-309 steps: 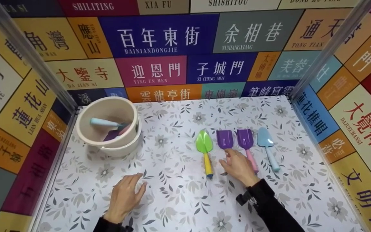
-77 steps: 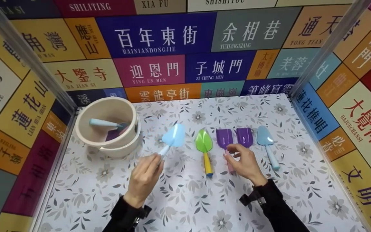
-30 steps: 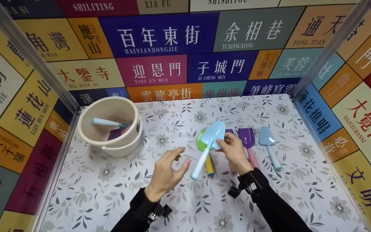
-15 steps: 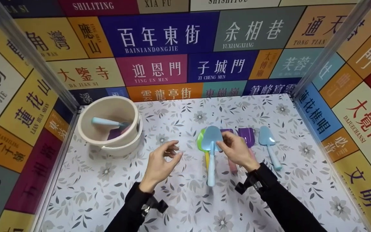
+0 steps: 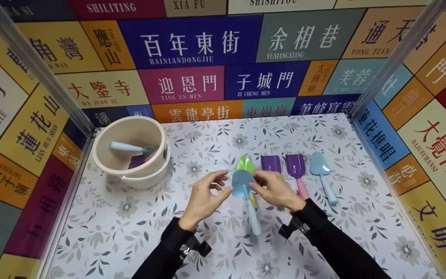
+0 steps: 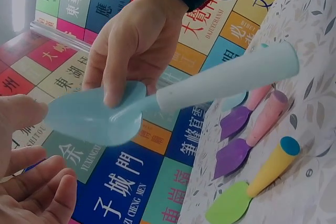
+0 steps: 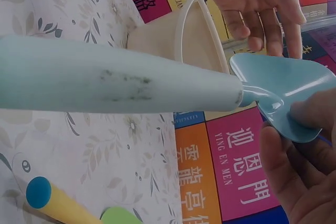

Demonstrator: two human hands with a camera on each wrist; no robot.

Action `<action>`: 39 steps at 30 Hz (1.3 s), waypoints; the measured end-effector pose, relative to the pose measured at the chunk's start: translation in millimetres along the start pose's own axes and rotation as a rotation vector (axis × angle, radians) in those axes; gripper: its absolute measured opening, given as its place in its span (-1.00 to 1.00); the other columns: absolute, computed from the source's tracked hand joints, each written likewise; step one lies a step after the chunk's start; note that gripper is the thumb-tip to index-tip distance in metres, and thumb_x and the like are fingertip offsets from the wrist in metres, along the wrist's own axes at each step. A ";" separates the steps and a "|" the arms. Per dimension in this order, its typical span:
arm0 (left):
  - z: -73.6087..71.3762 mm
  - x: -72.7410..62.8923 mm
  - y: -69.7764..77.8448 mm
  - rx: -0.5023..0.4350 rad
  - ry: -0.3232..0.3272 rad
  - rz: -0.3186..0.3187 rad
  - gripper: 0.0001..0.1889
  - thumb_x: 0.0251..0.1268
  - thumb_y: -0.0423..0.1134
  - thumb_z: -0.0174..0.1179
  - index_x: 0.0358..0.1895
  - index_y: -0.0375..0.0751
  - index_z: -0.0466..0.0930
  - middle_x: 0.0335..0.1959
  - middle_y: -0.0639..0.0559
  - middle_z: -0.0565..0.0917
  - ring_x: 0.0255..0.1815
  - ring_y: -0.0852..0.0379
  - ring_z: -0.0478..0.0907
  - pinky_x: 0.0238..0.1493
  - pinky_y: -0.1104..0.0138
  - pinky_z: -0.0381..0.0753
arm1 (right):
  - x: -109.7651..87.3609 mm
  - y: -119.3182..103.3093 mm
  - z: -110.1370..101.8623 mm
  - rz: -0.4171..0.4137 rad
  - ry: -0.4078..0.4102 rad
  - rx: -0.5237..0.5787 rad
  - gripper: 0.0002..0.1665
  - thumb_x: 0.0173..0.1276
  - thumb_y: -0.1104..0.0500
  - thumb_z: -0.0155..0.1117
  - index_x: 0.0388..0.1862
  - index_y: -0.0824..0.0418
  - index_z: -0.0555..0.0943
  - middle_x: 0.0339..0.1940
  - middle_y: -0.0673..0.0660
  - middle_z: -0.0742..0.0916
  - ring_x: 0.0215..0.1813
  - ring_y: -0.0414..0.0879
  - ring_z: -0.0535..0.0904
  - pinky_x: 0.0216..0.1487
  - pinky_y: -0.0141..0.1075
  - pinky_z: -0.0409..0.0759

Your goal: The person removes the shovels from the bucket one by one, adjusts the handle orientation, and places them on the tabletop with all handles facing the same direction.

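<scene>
My right hand (image 5: 277, 192) pinches a light blue toy trowel (image 5: 240, 184) by one side of its blade, above the table, and the handle points down toward the near edge. In the right wrist view dark smudges mark the trowel's handle (image 7: 126, 82). My left hand (image 5: 203, 195) is at the other side of the blade, fingers relaxed and parted, holding nothing. Its thumb (image 6: 29, 109) comes right up to the blade tip in the left wrist view. Behind the held trowel lies a green trowel with a yellow handle (image 5: 245, 162), partly hidden.
Right of the green trowel lie two purple shovels with pink handles, a left shovel (image 5: 271, 163) and a right shovel (image 5: 295, 166), then another light blue trowel (image 5: 319, 164). A cream bucket (image 5: 101, 168) at back left holds a blue-handled tool (image 5: 126, 147) and purple pieces. Printed walls surround the table.
The left hand held the light blue trowel 2.6 seconds ago; the right hand has since taken it by the blade. Over the last second the trowel has turned and come nearer and leftward.
</scene>
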State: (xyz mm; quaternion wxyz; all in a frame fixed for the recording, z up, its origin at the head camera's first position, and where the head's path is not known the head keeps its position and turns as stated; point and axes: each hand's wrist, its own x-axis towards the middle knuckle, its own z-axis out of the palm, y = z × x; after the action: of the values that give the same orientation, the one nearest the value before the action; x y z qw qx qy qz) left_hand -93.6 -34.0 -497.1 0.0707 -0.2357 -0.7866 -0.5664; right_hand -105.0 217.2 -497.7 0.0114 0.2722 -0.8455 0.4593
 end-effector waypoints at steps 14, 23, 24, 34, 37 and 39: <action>14.3 -3.5 -3.5 0.002 0.025 0.038 -0.68 0.43 -0.32 0.39 0.16 -0.36 0.70 -0.14 -0.19 0.80 -0.19 -0.05 0.76 -0.15 0.24 0.81 | 1.0 -8.6 11.6 -0.141 -0.021 -0.062 -0.88 0.48 0.41 0.32 -0.06 0.35 0.71 -0.31 0.22 0.80 -0.39 -0.03 0.72 -0.31 -0.32 0.74; 13.7 -0.4 -2.5 0.047 0.097 0.047 -0.89 0.42 -0.36 0.36 -0.11 -0.32 0.79 -0.31 -0.15 0.83 -0.36 -0.02 0.78 -0.25 0.27 0.81 | 0.7 -11.9 15.7 -0.125 -0.052 -0.104 -0.87 0.46 0.38 0.33 -0.06 0.36 0.71 -0.32 0.21 0.81 -0.39 -0.01 0.74 -0.29 -0.30 0.76; 13.8 -0.2 -2.6 0.052 0.100 0.048 -0.90 0.42 -0.37 0.37 -0.12 -0.32 0.79 -0.32 -0.15 0.83 -0.36 -0.03 0.78 -0.25 0.27 0.81 | 0.8 -12.0 15.9 -0.123 -0.053 -0.100 -0.87 0.46 0.39 0.33 -0.06 0.36 0.71 -0.32 0.21 0.81 -0.39 -0.01 0.74 -0.29 -0.30 0.76; 11.6 -1.3 -2.0 0.065 0.165 0.057 -0.93 0.37 -0.39 0.39 -0.18 -0.31 0.80 -0.37 -0.12 0.83 -0.39 0.01 0.78 -0.28 0.27 0.82 | 1.0 -16.4 9.9 -0.139 -0.008 -0.103 -0.84 0.48 0.39 0.31 0.00 0.38 0.70 -0.22 0.24 0.81 -0.28 0.03 0.77 -0.19 -0.23 0.80; 9.9 -3.1 -4.2 0.062 0.208 0.049 -0.94 0.33 -0.41 0.41 -0.20 -0.33 0.80 -0.39 -0.12 0.82 -0.41 0.01 0.79 -0.29 0.28 0.82 | -0.1 -17.4 4.2 -0.139 0.028 -0.109 -0.82 0.46 0.41 0.31 0.01 0.39 0.68 -0.20 0.24 0.81 -0.26 0.04 0.76 -0.18 -0.21 0.80; 8.5 -4.9 -5.9 0.055 0.245 0.038 -0.94 0.32 -0.42 0.41 -0.20 -0.35 0.79 -0.41 -0.12 0.82 -0.42 0.02 0.78 -0.29 0.30 0.81 | -1.6 -17.1 1.0 -0.133 0.051 -0.119 -0.81 0.44 0.42 0.32 0.00 0.39 0.67 -0.21 0.23 0.81 -0.26 0.03 0.75 -0.19 -0.22 0.80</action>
State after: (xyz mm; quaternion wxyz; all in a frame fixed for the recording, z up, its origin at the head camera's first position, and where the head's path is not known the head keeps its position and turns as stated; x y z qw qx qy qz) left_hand -90.6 -29.0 -506.9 0.1834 -0.1775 -0.7826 -0.5678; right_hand -95.3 209.8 -485.5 0.0794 0.3150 -0.8506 0.4135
